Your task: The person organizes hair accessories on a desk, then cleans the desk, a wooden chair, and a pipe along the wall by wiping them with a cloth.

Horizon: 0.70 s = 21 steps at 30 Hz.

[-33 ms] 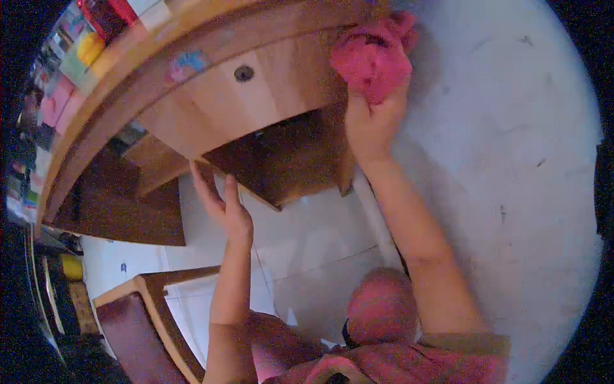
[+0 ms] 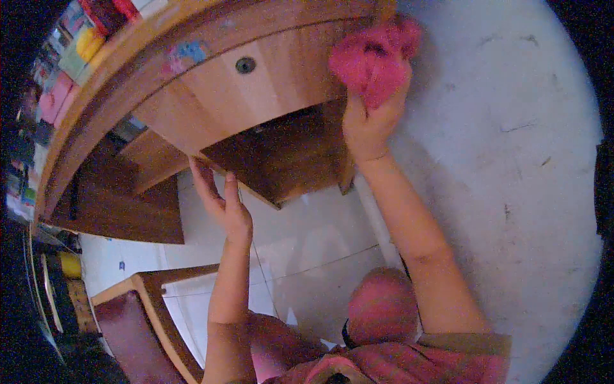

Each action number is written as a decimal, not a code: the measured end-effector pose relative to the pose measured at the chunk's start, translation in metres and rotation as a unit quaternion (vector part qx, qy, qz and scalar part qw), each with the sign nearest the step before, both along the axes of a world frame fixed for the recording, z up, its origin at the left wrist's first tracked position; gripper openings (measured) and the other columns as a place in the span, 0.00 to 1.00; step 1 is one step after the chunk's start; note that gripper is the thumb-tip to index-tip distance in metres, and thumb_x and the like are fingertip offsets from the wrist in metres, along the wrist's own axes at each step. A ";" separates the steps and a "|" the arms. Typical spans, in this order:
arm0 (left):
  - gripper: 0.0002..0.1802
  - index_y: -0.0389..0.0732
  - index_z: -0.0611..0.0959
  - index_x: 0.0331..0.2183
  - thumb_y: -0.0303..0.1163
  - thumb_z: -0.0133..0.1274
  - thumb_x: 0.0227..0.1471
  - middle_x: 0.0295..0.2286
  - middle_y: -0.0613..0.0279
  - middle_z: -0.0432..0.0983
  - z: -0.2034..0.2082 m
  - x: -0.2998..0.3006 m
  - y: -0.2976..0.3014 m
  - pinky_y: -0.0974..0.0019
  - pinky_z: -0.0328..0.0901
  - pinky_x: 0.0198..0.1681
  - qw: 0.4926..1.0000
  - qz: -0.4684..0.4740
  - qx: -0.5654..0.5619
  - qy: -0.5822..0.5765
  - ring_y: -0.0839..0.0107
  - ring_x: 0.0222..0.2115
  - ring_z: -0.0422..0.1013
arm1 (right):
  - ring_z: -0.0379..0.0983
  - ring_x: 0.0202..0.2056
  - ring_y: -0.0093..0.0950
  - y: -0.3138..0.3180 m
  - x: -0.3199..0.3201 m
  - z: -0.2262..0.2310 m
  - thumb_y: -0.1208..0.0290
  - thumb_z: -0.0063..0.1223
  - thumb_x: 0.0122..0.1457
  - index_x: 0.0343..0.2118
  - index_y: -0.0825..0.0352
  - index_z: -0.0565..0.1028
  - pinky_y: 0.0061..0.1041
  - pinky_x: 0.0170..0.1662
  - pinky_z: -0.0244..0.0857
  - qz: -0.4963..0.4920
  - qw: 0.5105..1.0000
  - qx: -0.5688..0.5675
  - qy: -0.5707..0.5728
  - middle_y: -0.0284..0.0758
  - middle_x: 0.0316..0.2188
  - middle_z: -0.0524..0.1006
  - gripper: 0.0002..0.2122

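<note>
My right hand [image 2: 373,131] grips a crumpled bright pink cloth [image 2: 371,67] and holds it to the right end of a wooden desk's drawer front [image 2: 281,83], close to the wall. The cloth hides most of my fingers. My left hand [image 2: 222,203] has its fingers stretched out and thumb apart, with fingertips at the left edge of the dark open compartment [image 2: 300,150] under the drawer. Nothing shows in that hand. A round lock [image 2: 245,65] sits in the drawer front, and a blue and pink sticker [image 2: 185,56] is on the wood to its left.
A pale, scuffed wall [image 2: 499,160] runs along my right side. Books and small colourful items [image 2: 64,89] line the desk top at far left. A wooden chair with a dark red padded part [image 2: 137,333] stands at lower left on the tiled floor [image 2: 307,237].
The view has shifted slightly, so the desk sits a little higher in the picture. Both hands keep their places, and the cloth stays in my right hand.
</note>
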<state>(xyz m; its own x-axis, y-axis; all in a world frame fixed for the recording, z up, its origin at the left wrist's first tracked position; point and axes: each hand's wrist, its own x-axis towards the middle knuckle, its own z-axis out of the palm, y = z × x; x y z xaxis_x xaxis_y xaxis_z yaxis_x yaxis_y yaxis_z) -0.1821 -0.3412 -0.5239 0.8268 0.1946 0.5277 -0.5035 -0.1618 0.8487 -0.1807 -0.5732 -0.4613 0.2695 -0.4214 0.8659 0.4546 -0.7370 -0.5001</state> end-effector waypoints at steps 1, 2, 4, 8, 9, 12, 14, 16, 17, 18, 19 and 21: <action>0.35 0.35 0.55 0.60 0.23 0.48 0.51 0.60 0.51 0.49 -0.007 0.005 0.000 0.59 0.42 0.62 0.999 -0.026 0.003 -0.033 0.59 0.60 0.48 | 0.55 0.56 0.45 -0.002 0.002 -0.032 0.77 0.50 0.53 0.47 0.70 0.66 0.40 0.56 0.53 -0.047 0.999 -0.020 0.002 0.47 0.56 0.58 0.18; 0.35 0.35 0.56 0.59 0.22 0.48 0.51 0.60 0.51 0.49 -0.015 0.009 0.008 0.59 0.43 0.62 0.997 -0.037 0.010 -0.067 0.59 0.60 0.49 | 0.52 0.58 0.48 0.003 0.007 -0.071 0.77 0.50 0.52 0.49 0.70 0.66 0.42 0.59 0.49 -0.079 0.996 -0.036 0.002 0.50 0.58 0.54 0.19; 0.35 0.35 0.56 0.59 0.22 0.48 0.50 0.60 0.51 0.50 -0.026 0.015 0.013 0.59 0.44 0.61 0.997 -0.045 0.034 -0.054 0.59 0.60 0.49 | 0.51 0.58 0.49 0.007 -0.026 -0.156 0.77 0.49 0.51 0.52 0.68 0.64 0.42 0.61 0.45 -0.060 0.997 -0.020 0.048 0.53 0.57 0.54 0.22; 0.34 0.33 0.57 0.59 0.22 0.48 0.50 0.59 0.50 0.51 -0.060 0.017 0.031 0.59 0.46 0.61 0.986 -0.036 0.138 -0.091 0.59 0.60 0.51 | 0.54 0.57 0.48 -0.005 -0.066 -0.228 0.77 0.50 0.49 0.52 0.68 0.62 0.41 0.60 0.48 -0.036 0.972 -0.113 0.201 0.50 0.55 0.58 0.25; 0.35 0.33 0.57 0.59 0.22 0.48 0.50 0.59 0.50 0.52 -0.060 0.018 0.034 0.59 0.47 0.61 0.983 -0.030 0.152 -0.097 0.59 0.59 0.52 | 0.56 0.56 0.47 -0.008 -0.070 -0.232 0.77 0.51 0.48 0.51 0.68 0.63 0.41 0.59 0.50 0.003 0.974 -0.100 0.203 0.49 0.53 0.60 0.24; 0.35 0.33 0.57 0.59 0.23 0.48 0.50 0.59 0.50 0.52 -0.066 0.022 0.030 0.58 0.47 0.60 0.988 -0.019 0.110 -0.110 0.58 0.59 0.51 | 0.59 0.53 0.47 -0.021 -0.051 -0.228 0.77 0.51 0.46 0.49 0.67 0.65 0.39 0.57 0.53 -0.040 0.969 -0.035 0.242 0.48 0.49 0.63 0.23; 0.35 0.34 0.57 0.59 0.22 0.48 0.49 0.60 0.51 0.51 -0.069 0.019 0.025 0.57 0.49 0.60 0.989 -0.029 0.105 -0.098 0.58 0.60 0.51 | 0.59 0.52 0.47 -0.034 -0.054 -0.260 0.78 0.53 0.43 0.47 0.67 0.67 0.40 0.56 0.55 -0.050 0.969 -0.054 0.237 0.48 0.48 0.65 0.23; 0.36 0.36 0.57 0.59 0.23 0.48 0.49 0.60 0.52 0.49 -0.067 0.019 0.021 0.54 0.51 0.59 0.986 -0.008 0.122 -0.113 0.57 0.60 0.50 | 0.59 0.53 0.49 -0.051 -0.066 -0.301 0.78 0.56 0.40 0.48 0.66 0.67 0.42 0.56 0.55 -0.084 0.855 -0.153 0.489 0.48 0.49 0.65 0.26; 0.36 0.36 0.57 0.59 0.23 0.48 0.49 0.60 0.52 0.49 -0.071 0.019 0.021 0.54 0.51 0.59 0.987 -0.010 0.119 -0.108 0.57 0.60 0.50 | 0.58 0.53 0.50 -0.049 -0.089 -0.313 0.78 0.56 0.40 0.50 0.65 0.67 0.43 0.56 0.54 -0.101 0.816 -0.176 0.541 0.49 0.51 0.64 0.28; 0.36 0.36 0.57 0.59 0.23 0.49 0.49 0.60 0.52 0.49 -0.072 0.020 0.026 0.54 0.52 0.59 0.986 -0.019 0.123 -0.113 0.57 0.60 0.50 | 0.58 0.53 0.51 -0.036 -0.119 -0.321 0.77 0.57 0.40 0.51 0.64 0.67 0.45 0.56 0.54 -0.115 0.778 -0.197 0.586 0.50 0.52 0.63 0.29; 0.36 0.37 0.57 0.59 0.23 0.49 0.49 0.60 0.52 0.49 -0.079 0.023 0.033 0.53 0.52 0.58 0.985 -0.024 0.127 -0.116 0.57 0.60 0.50 | 0.58 0.53 0.51 -0.021 -0.141 -0.313 0.77 0.56 0.41 0.52 0.63 0.66 0.45 0.57 0.53 -0.103 0.766 -0.227 0.592 0.51 0.53 0.61 0.30; 0.36 0.37 0.58 0.59 0.23 0.49 0.49 0.60 0.52 0.49 -0.081 0.017 0.045 0.53 0.53 0.58 0.983 -0.028 0.140 -0.117 0.57 0.60 0.49 | 0.58 0.54 0.51 -0.003 -0.189 -0.303 0.76 0.55 0.42 0.54 0.62 0.65 0.46 0.57 0.53 -0.091 0.752 -0.261 0.599 0.52 0.54 0.60 0.30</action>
<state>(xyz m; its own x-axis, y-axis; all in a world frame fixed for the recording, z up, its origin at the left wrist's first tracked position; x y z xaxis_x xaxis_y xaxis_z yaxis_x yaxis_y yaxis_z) -0.1655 -0.2958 -0.6047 0.6811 -0.0281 0.7317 -0.6951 -0.3388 0.6340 -0.3694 -0.5762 -0.7647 0.9665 -0.2326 0.1087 -0.2232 -0.9704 -0.0923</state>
